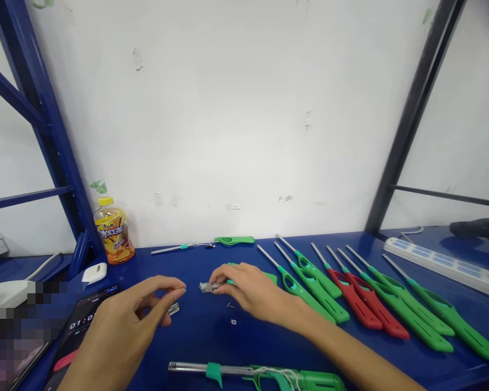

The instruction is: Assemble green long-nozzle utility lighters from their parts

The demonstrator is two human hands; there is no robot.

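My left hand (134,320) is raised over the left part of the blue table, thumb and index finger pinched together; anything between the tips is too small to make out. Behind its fingers lies a small metallic piece (173,309). My right hand (244,288) grips a small clear plastic part (209,287) that sticks out to the left of its fingertips. A green piece (269,277) is partly hidden behind that hand. Below it lie a tiny screw (230,305) and a small white piece (233,322). An opened green lighter (313,380) with a white wire rests at the near edge.
Green lighters (436,304) and red lighters (361,304) fan out on the right beside a power strip (444,263). A disassembled lighter (234,240) lies along the wall. At left are a drink bottle (114,233), a white case (94,272) and a phone (79,326).
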